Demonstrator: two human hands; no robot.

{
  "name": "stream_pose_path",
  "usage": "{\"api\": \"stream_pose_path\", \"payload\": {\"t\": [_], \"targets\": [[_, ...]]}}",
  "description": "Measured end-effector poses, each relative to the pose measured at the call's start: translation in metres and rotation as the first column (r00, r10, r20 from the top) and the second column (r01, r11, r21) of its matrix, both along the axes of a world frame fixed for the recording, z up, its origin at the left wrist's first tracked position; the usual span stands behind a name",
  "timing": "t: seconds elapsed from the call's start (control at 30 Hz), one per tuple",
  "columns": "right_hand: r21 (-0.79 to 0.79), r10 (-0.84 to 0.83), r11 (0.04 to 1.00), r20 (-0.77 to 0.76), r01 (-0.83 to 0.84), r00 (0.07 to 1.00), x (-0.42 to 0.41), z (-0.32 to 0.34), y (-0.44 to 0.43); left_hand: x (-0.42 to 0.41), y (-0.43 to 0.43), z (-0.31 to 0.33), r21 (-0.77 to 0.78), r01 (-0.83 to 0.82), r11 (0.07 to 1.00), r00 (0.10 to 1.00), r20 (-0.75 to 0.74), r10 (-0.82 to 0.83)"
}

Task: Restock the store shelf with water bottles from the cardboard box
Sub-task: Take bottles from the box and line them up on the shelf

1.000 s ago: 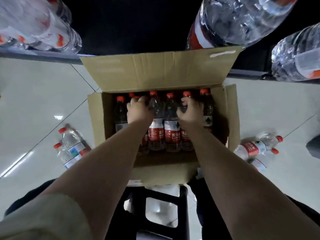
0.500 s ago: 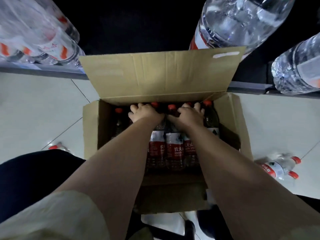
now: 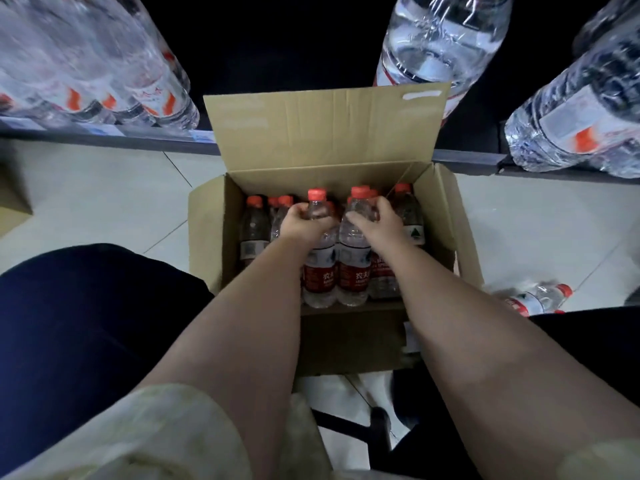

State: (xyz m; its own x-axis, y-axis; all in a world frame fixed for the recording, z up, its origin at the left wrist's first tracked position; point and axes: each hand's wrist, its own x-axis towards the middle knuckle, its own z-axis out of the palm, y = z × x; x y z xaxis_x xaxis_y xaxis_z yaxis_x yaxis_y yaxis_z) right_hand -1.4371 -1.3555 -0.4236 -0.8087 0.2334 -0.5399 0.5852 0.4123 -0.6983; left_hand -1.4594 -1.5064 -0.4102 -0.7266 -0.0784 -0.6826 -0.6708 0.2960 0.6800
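An open cardboard box [image 3: 446, 233] stands on the floor before me, holding several small water bottles with red caps and red labels. My left hand [image 3: 304, 225] is closed around the neck of one bottle [image 3: 320, 268], raised above the others. My right hand [image 3: 377, 221] grips the neck of a second bottle [image 3: 355, 265] right beside it, also raised. Both bottles are upright, their bases near the box's front wall. More bottles [image 3: 254, 226] stay standing in the box at the left and right.
The store shelf edge [image 3: 104, 140] runs across the back, with large shrink-wrapped water bottles [image 3: 440, 36] on it at left, centre and right. Loose small bottles [image 3: 536, 299] lie on the tiled floor right of the box. My dark-trousered knees flank the box.
Both hands have closed on a bottle each and lifted them up out of the pack toward me. The view has shifted closer over the box.
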Motion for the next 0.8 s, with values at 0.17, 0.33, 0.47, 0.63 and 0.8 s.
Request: {"api": "stream_pose_path", "payload": {"t": [0.17,0.33,0.47,0.63,0.8], "targets": [[-0.161,0.022,0.987,0.158,0.003,0.987,0.025,0.009,-0.008,0.027,-0.010,0.006,-0.035,0.218,0.975,0.975,0.049,-0.216],[0.002,0.029,1.000,0.177,-0.030,0.984,0.028,0.021,-0.014,0.036,-0.015,0.014,-0.095,0.070,0.993,0.997,0.027,-0.068],[-0.017,-0.081,0.996,0.059,0.082,0.995,0.026,0.053,-0.014,0.029,-0.017,0.043,-0.033,0.076,0.997,0.993,-0.085,-0.079],[-0.200,-0.208,0.962,-0.086,0.187,0.974,0.020,0.135,0.000,0.020,-0.026,0.115,0.207,0.081,0.975,0.991,-0.118,-0.058],[-0.391,-0.217,0.915,-0.274,0.098,0.937,0.026,0.227,0.001,0.020,-0.034,0.199,0.299,0.114,0.947,0.971,-0.236,-0.043]]}}
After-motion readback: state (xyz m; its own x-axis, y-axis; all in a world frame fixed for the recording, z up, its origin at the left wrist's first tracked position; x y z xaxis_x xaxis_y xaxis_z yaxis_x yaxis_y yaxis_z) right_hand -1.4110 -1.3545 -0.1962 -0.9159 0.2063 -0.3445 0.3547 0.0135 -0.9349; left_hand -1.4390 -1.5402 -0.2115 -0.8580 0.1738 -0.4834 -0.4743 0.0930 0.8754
